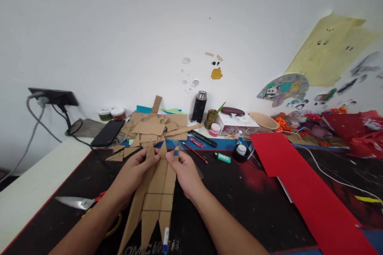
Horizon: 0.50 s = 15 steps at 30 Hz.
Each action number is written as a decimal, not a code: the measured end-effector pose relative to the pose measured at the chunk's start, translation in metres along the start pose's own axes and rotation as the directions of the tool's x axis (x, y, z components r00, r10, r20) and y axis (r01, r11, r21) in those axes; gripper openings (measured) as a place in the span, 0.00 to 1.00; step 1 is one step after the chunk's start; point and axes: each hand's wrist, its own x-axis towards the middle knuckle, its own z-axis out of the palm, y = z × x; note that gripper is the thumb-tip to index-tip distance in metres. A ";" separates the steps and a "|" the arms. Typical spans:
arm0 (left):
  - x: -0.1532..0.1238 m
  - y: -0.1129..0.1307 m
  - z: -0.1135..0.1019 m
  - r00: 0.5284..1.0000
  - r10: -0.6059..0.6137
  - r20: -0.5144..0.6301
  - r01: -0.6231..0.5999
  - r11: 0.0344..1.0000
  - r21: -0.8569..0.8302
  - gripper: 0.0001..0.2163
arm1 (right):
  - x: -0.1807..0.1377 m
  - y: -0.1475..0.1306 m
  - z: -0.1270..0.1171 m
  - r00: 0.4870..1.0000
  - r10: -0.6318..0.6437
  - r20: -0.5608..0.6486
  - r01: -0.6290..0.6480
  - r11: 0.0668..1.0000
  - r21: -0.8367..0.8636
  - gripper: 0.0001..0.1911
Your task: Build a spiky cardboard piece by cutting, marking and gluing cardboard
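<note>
Between my two hands is a piece of cut cardboard (157,181) with pointed tips at both ends and dark lines across it. My left hand (140,171) grips its left edge near the upper points, thumb on the front face. On the opposite edge my right hand (185,169) pinches the cardboard near another point. Small dark blue patches show by the tips. Under my left forearm lie scissors (77,202) with red and yellow handles, partly covered. A pen with a white and blue end (165,239) shows at the cardboard's lower edge.
Cardboard scraps (149,125) are heaped behind my hands, beside a black thermos (199,106). A phone (108,133) lies left. A utility knife (203,138), red pencil (196,152) and green glue bottle (223,157) lie behind right. Red card (308,191) covers the right side.
</note>
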 end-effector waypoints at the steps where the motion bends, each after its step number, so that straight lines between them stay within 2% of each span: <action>1: 0.000 0.000 -0.001 1.000 -0.003 -0.009 0.003 1.000 -0.002 0.27 | 0.001 0.000 -0.001 1.000 -0.014 0.009 0.014 1.000 0.005 0.24; 7: -0.002 -0.002 -0.003 1.000 0.012 0.011 -0.012 0.999 0.048 0.25 | 0.005 0.007 -0.010 0.997 -0.065 -0.038 0.059 0.987 -0.149 0.24; 15: 0.000 -0.001 -0.002 0.998 0.054 0.013 -0.055 0.993 0.101 0.26 | 0.003 0.006 -0.007 0.999 -0.052 0.015 0.053 0.995 -0.082 0.23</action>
